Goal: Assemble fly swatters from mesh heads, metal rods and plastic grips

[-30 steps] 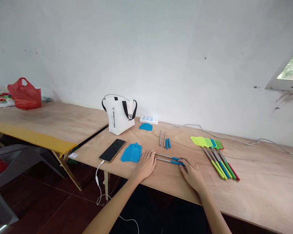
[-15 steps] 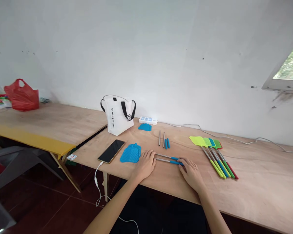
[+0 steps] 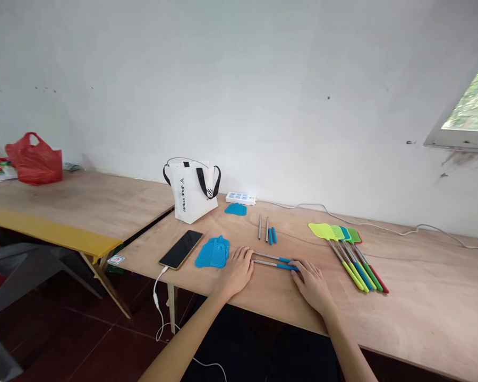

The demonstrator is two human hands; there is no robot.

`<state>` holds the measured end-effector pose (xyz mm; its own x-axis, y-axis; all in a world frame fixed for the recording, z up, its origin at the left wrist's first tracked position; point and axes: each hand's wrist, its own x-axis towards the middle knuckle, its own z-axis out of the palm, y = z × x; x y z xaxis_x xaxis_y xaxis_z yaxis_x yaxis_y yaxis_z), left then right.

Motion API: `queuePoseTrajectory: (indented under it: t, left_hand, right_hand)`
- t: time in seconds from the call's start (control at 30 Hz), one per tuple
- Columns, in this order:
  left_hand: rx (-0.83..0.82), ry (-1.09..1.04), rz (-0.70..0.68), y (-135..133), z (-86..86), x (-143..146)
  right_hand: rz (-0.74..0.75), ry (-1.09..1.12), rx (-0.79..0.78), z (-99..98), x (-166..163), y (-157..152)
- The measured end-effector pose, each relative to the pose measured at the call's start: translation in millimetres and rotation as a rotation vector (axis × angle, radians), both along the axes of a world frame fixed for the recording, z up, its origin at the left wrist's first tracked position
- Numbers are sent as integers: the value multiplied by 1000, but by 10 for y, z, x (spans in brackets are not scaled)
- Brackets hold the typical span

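Evidently, from the head camera, two metal rods with blue grips (image 3: 266,262) lie on the near part of the wooden table (image 3: 422,297), side by side and running left to right between the two hands. The left hand (image 3: 239,268) rests palm down over their left ends, and the right hand (image 3: 311,281) lies palm down at the right ends, fingertips on the blue grips. Both have slightly bent fingers; whether either is closed around the rods cannot be told. Just left of the left hand are blue mesh heads (image 3: 212,252), with a phone (image 3: 181,249) farther left. Beyond the rods, on the far side, two loose metal tubes (image 3: 259,227) lie beside two short blue sleeves (image 3: 274,235). Well to the right of the rods, a row of coloured fly swatters (image 3: 363,276) lies with handles pointing near.
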<state>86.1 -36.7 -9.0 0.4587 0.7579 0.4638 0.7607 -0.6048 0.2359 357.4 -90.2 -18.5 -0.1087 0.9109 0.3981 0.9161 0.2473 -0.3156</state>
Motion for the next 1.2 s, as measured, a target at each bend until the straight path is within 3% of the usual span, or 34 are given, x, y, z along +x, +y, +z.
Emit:
queuePoseTrajectory:
  t: [1.2]
  left_hand:
    - [-21,-1,-11,4,14,-10]
  right_hand:
    - [-7,-1,-7,37,-29,-9]
